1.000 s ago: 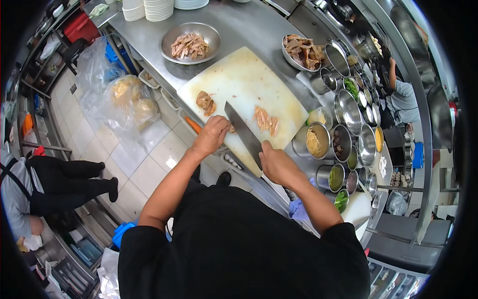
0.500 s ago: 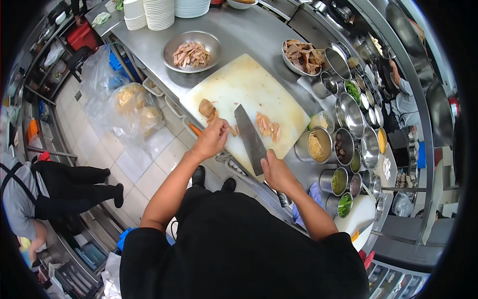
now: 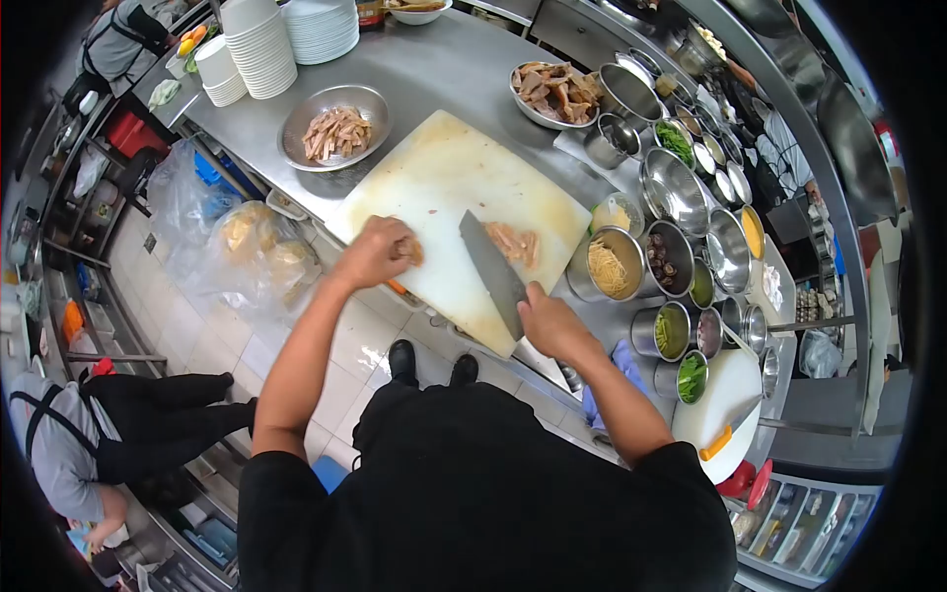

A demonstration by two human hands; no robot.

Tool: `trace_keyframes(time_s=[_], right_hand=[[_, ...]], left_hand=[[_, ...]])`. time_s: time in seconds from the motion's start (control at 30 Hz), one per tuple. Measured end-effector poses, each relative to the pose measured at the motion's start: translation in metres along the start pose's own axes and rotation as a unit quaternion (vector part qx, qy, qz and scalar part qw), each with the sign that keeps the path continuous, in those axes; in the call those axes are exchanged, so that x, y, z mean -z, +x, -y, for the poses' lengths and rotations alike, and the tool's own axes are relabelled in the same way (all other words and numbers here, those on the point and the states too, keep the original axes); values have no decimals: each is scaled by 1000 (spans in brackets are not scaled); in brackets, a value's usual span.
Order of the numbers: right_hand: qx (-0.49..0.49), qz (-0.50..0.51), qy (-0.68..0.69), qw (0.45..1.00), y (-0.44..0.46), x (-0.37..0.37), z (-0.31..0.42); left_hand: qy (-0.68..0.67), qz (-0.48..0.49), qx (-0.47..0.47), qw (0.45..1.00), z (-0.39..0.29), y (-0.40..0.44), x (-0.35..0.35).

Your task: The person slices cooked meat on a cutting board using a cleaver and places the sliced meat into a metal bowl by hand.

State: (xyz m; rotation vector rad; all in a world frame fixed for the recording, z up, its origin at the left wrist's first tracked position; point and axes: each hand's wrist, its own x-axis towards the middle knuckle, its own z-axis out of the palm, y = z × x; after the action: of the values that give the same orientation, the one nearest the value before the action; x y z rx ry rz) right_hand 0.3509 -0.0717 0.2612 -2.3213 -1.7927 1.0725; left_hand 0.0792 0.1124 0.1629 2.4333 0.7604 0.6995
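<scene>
My right hand (image 3: 555, 324) is wrapped round the handle of a broad cleaver (image 3: 494, 273), its blade pointing away from me over the white cutting board (image 3: 454, 163). At the board's left edge, my left hand (image 3: 376, 253) has its fingers curled over a brown piece of cooked meat (image 3: 413, 253), which they partly hide. To the right of the blade lies a small pile of sliced meat strips (image 3: 515, 245). Beyond the board's far left side, a metal bowl (image 3: 293, 158) holds more pinkish strips.
A bowl (image 3: 538, 116) of large meat pieces stands at the back right. Metal pots, one with yellow shreds (image 3: 613, 268), crowd the board's right side. Stacked white bowls (image 3: 259, 59) and plates (image 3: 322, 35) stand at the back. A co-worker (image 3: 148, 419) is at the lower left.
My left hand has shifted left and now covers the meat piece that lay beyond it. The cleaver stays at nearly the same place on the board. The whole view has turned slightly.
</scene>
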Motion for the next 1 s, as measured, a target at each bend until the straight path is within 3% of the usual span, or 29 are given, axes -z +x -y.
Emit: trace_keyframes(time_s=[0.13,0.3,0.37,0.43,0.5,0.6,0.7,0.9,1.0], right_hand=[[-16,-3,-5,1000,-3,1,7],[-12,-5,-4,1000,-3,-5,5],[-22,-7,-8,1000,-2,-6,6],[-23,-6,-10,1000,-5,-4,10],[-25,-6,-13,1000,-7,-2,10],[-19,-2,7,1000,-8,-2,11],[-29,4,-15,999,-9,-2,14],[-24,-2,-10,1000,-8,-2,13],[-34,-3,-3,999,-8,-3,14]], left_hand=[[-38,-39,7,998,-38,5,-44],[-95,-90,24,991,-46,20,-38],[-269,-59,188,943,-52,34,-32],[-222,-53,159,961,-43,36,-38],[-4,-52,-6,999,-35,31,-42],[-81,-39,66,994,-32,21,-36],[-70,-67,127,987,-25,22,-15],[100,-104,35,989,-1,21,3],[66,18,-105,992,-15,23,0]])
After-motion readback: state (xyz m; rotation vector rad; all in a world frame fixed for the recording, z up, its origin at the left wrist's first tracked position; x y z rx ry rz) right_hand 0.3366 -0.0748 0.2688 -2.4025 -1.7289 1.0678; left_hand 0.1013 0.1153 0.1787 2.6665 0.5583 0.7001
